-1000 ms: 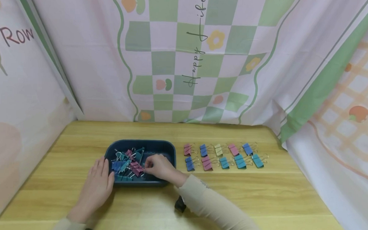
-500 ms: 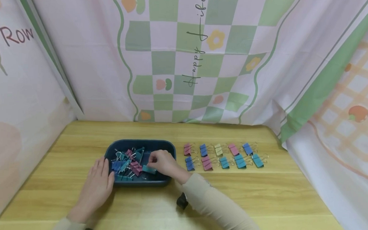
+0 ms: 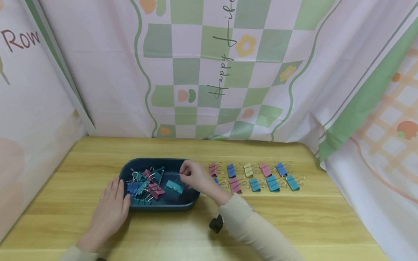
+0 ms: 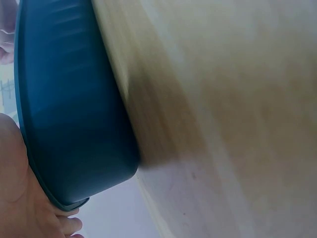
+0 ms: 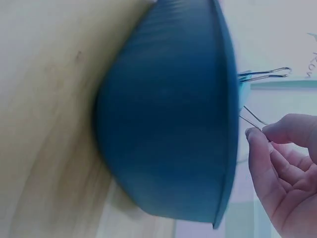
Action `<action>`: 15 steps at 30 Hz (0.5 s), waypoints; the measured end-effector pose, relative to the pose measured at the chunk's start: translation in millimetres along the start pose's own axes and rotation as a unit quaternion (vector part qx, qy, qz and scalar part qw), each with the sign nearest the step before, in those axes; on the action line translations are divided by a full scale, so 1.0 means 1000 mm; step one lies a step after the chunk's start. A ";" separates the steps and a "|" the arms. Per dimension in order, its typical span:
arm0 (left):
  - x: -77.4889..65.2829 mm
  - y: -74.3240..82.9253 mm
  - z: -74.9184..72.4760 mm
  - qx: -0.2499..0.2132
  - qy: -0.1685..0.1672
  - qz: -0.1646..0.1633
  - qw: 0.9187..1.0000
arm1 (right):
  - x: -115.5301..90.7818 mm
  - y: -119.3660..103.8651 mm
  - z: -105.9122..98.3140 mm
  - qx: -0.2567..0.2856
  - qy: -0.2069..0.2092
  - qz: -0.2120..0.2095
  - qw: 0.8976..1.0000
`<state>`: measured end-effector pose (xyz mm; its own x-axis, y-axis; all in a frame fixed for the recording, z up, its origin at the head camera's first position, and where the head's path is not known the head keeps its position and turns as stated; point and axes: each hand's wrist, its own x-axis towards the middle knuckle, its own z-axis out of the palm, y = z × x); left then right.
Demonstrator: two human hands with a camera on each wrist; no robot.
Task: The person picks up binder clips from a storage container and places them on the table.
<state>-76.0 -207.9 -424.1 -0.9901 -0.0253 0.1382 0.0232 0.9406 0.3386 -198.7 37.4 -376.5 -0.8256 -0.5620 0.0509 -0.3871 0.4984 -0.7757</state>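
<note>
My right hand (image 3: 199, 178) pinches a wire handle of a teal binder clip (image 3: 174, 186) between thumb and index finger. The clip hangs over the right part of a dark blue tray (image 3: 156, 208). In the right wrist view, the pinched handle (image 5: 255, 118) and the clip's second handle (image 5: 265, 75) show just beyond the tray's rim. My left hand (image 3: 111, 206) rests along the tray's left end, fingers straight. A heap of pink, teal and blue binder clips (image 3: 141, 186) lies in the tray's left half.
Right of the tray, binder clips lie in two rows on the wooden table (image 3: 261, 222): a pink clip (image 3: 235, 185), a yellow clip (image 3: 248, 170), a blue clip (image 3: 281, 168) and several others. Printed curtains (image 3: 215, 68) hang around the table's back and sides.
My right hand has moved right and up from the heap, bringing the teal binder clip away from the other clips. My left hand has stayed on the tray's end.
</note>
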 end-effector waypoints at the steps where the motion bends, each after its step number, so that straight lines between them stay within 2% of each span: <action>1: 0.000 0.000 0.000 0.001 0.001 0.001 1.000 | -0.001 0.001 -0.002 0.010 0.000 0.004 1.000; 15: 0.000 -0.001 0.000 0.005 0.003 0.004 1.000 | -0.022 0.015 -0.042 0.106 0.019 0.049 0.993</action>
<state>-76.3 -208.3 -424.3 -0.9889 -0.0198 0.1472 0.0300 0.9440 0.3285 -203.5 84.8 -363.0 -0.8714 -0.4904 -0.0120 -0.2112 0.3972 -0.8931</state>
